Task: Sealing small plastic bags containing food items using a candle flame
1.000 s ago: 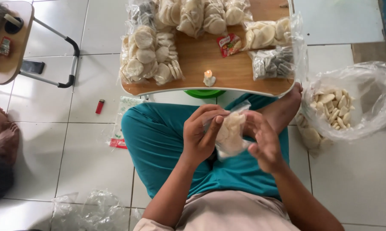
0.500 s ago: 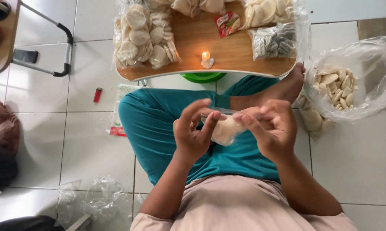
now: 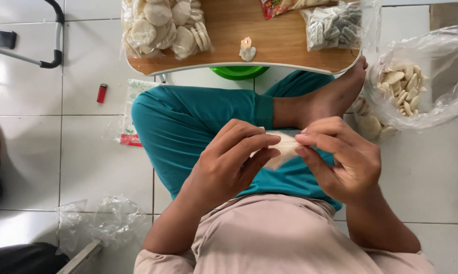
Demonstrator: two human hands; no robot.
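At the centre of the frame, over the lap, the left hand (image 3: 229,165) and right hand (image 3: 343,162) both pinch a small clear packet of pale crackers (image 3: 285,147) between fingertips, seemingly to square its mouth, below the lit candle (image 3: 247,49) on the low wooden table (image 3: 269,38).

Can't really see the little packet (image 3: 285,148), fingers of both the left hand (image 3: 229,162) and right hand (image 3: 343,160) cover most of it. Far table (image 3: 269,48) and its cracker bags (image 3: 163,28) are cropped at the top edge.
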